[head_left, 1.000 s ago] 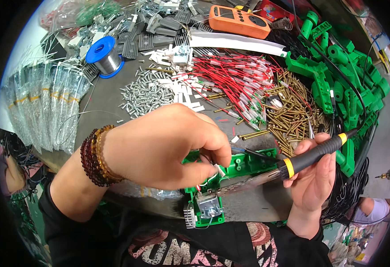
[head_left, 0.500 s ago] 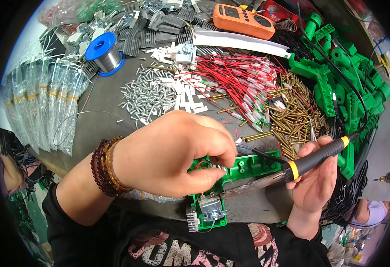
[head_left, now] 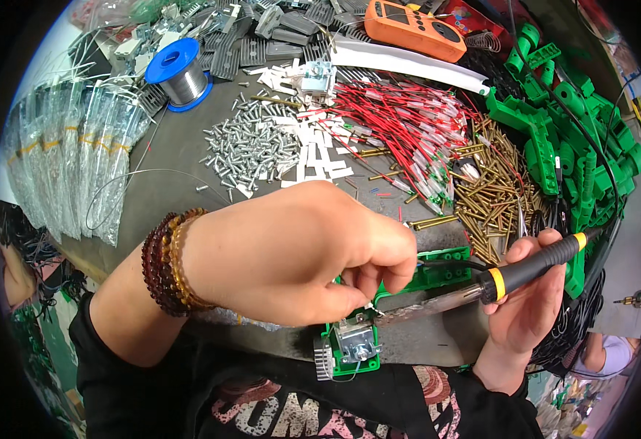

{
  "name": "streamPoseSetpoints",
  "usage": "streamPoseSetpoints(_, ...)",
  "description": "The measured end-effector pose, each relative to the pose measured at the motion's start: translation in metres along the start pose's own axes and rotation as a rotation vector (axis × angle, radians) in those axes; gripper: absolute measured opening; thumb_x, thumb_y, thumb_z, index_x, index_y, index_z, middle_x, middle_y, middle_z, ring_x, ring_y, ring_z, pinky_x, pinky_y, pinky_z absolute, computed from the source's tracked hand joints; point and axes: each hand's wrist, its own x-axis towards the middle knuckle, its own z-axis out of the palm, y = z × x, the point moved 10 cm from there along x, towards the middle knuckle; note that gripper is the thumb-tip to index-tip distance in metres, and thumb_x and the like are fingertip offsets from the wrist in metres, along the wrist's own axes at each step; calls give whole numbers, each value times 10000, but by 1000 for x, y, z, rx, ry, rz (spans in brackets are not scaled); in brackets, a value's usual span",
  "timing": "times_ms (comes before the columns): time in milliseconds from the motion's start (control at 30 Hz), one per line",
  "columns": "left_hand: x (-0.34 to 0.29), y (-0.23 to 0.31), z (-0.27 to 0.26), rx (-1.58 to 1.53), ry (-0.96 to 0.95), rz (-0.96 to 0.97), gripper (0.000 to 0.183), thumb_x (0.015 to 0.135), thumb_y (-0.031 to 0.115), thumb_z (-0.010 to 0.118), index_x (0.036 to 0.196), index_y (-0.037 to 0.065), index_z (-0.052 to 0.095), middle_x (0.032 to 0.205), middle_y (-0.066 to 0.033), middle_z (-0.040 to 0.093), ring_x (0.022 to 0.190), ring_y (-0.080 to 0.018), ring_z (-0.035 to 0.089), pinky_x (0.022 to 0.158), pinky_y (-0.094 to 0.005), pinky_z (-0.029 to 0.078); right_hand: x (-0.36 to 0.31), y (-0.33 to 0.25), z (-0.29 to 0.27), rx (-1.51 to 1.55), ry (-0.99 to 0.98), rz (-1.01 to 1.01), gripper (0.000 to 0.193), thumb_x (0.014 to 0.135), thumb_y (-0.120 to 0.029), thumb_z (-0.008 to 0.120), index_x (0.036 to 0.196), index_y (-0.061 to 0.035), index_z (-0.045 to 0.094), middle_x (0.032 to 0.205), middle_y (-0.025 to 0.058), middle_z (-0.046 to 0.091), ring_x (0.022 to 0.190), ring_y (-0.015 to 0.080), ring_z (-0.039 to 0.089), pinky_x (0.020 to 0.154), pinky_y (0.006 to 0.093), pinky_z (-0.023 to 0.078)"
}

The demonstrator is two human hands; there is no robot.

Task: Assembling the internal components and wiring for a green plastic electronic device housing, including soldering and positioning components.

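My right hand [head_left: 529, 296] holds a soldering iron [head_left: 536, 267] by its black and yellow handle. The iron's dark shaft slants down left, and its tip rests close to a metal-bodied switch [head_left: 357, 342]. That switch sits in an open green plastic housing [head_left: 441, 272], with a ribbed grey piece [head_left: 323, 361] at its side. Over the housing, my left hand [head_left: 313, 252] pinches a thin wire [head_left: 372, 310] just above the switch and the iron's tip. This hand covers the middle of the housing, and most of the wire is hidden.
Beyond my hands lie piles of silver screws [head_left: 251, 143], red wires [head_left: 401, 121] and brass screws [head_left: 489, 197]. A solder spool [head_left: 178, 77] and bagged parts [head_left: 72, 161] are at left. Green housings [head_left: 555, 139] heap at right; an orange multimeter [head_left: 412, 31] lies at the back.
My left hand's fingertips have come down closer to the switch and the iron's tip, hiding more of the housing. The whole view has shifted slightly; the iron stays in my right hand.
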Motion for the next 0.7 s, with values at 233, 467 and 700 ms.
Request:
streamPoseSetpoints(233, 0, -3, 15, 68, -40, 26, 211, 754, 2, 640, 949, 80, 612, 722, -25, 599, 668, -264, 614, 666, -354, 490, 2, -4, 1, 46, -32, -13, 413, 1090, -271, 397, 1407, -16, 327, 1173, 232, 533, 722, 251, 669, 516, 305, 580)
streamPoseSetpoints(467, 0, 0, 18, 79, -27, 72, 232, 749, -2, 649, 962, 81, 608, 708, -35, 572, 650, -297, 581, 652, -378, 469, 3, -7, -12, 199, 178, -32, 437, 1077, -271, 431, 1399, 14, 354, 1102, 281, 570, 611, 256, 648, 486, 343, 583)
streamPoseSetpoints(700, -1, -3, 18, 81, -19, 46, 232, 748, -10, 649, 962, 66, 602, 731, -41, 577, 671, -290, 580, 655, -373, 460, 3, 7, -2, 40, 63, 40, 439, 1094, -275, 374, 1436, -4, 327, 1184, 221, 525, 697, 227, 672, 506, 288, 577)
